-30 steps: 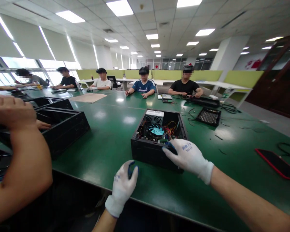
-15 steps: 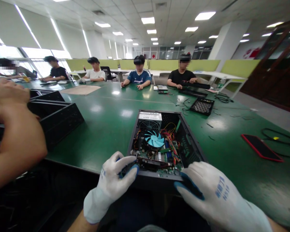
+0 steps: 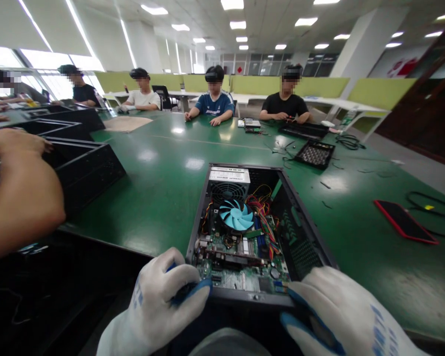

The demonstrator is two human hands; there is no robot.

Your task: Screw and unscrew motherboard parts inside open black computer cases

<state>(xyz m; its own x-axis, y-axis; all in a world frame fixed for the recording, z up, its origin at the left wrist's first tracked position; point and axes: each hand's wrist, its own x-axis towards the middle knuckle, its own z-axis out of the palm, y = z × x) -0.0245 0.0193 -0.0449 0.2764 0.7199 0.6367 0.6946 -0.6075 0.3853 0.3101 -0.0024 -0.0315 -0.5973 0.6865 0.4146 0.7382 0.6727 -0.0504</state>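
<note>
- At the table's (image 3: 163, 188) near edge, the open-topped case (image 3: 252, 297) is placed; a fan (image 3: 238, 216), wires (image 3: 266, 222) and a board (image 3: 241, 279) are contained.
- By the left hand (image 3: 163, 296), fingers curled, its near-left corner is gripped.
- By the right hand (image 3: 341, 306), thumb slightly apart, its near-right corner is held.

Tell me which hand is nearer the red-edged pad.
Right. The right hand is left of the pad, closer to the camera; the left hand is farther left, at the computer's near left corner.
</note>
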